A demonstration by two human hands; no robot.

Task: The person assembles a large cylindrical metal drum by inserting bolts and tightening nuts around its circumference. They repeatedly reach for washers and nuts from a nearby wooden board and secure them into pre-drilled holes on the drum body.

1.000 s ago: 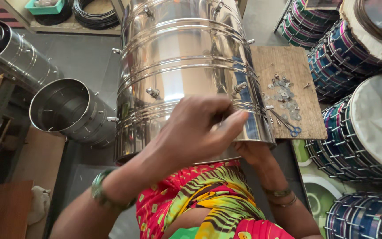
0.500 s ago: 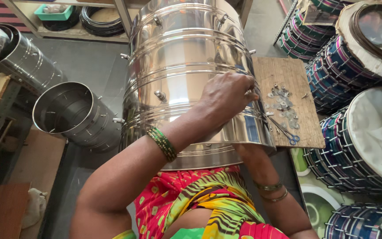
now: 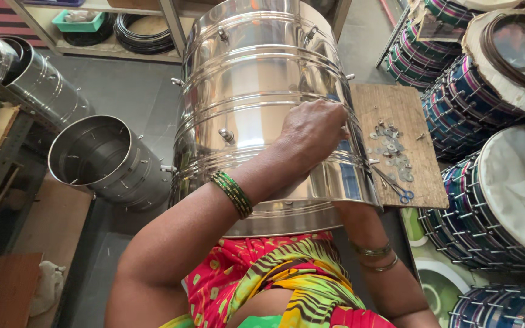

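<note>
Steel shells lie on the grey floor (image 3: 123,97), finished drums stacked at the right. My left hand (image 3: 312,130) rests curled on the big steel drum shell (image 3: 256,91) in my lap; my right hand is hidden behind it, beside the wooden board (image 3: 411,109) of washers.

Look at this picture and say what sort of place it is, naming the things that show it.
Probably a drum-making workshop. A steel shell lies under the left hand, more shells lie on the floor, finished drums are stacked at the right, and a board holds washers and scissors.
</note>
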